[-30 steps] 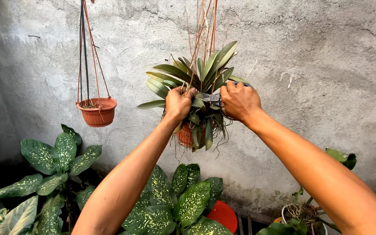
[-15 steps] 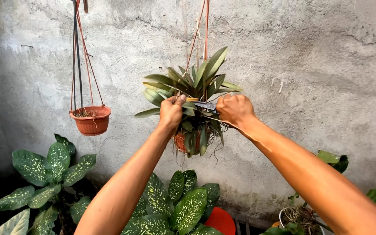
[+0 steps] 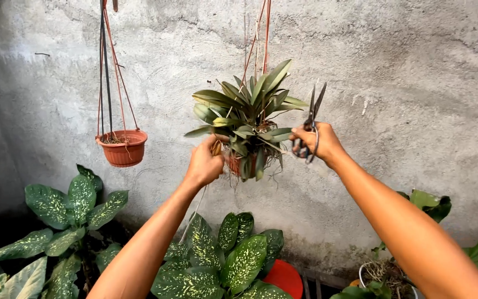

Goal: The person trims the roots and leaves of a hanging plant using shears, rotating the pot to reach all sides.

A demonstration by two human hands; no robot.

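Up against the grey wall, you trim the hanging plant.

Your right hand [image 3: 317, 143] grips one pair of scissors [image 3: 311, 123], fingers curled through the handles, blades parted and pointing up, clear of the leaves to the right. Your left hand [image 3: 203, 164] pinches a yellowed leaf piece [image 3: 216, 147] just left of the leafy hanging pot [image 3: 234, 164]. One cut looks done; further leaves may remain, though I cannot tell. Two hanging pots count: this one and a bare orange pot [image 3: 122, 147] far left.
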